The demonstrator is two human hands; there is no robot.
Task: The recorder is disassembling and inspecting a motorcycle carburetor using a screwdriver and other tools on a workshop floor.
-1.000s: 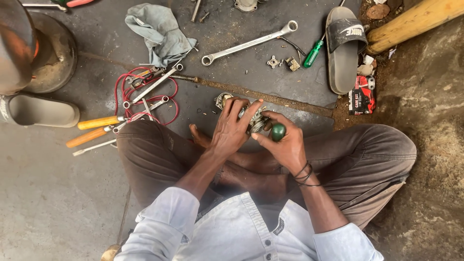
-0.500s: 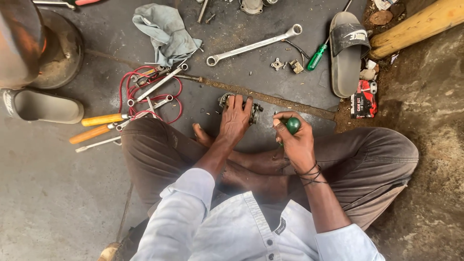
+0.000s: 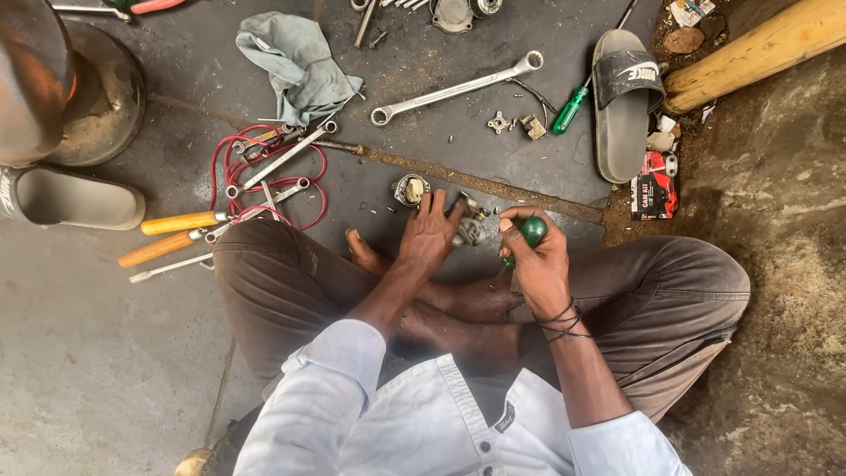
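Metal part (image 3: 472, 227) on floor (image 3: 493, 115), between crossed legs and rusty seam, just beside small round housing (image 3: 411, 189). Left hand (image 3: 430, 234) flat on it, fingers spread, pressing rather than grasping. Right hand (image 3: 534, 256) closed around green-handled screwdriver (image 3: 529, 234), handle upright (shaft and tip hidden). Best done, by judgement: firm downward weight from left palm, blade square in its slot, slow turns, loose bits kept off that seam. Against half a second back: right hand lower and nearer the part, left hand hardly shifted. Long wrench (image 3: 456, 88) and grey rag (image 3: 295, 62) toward far edge.
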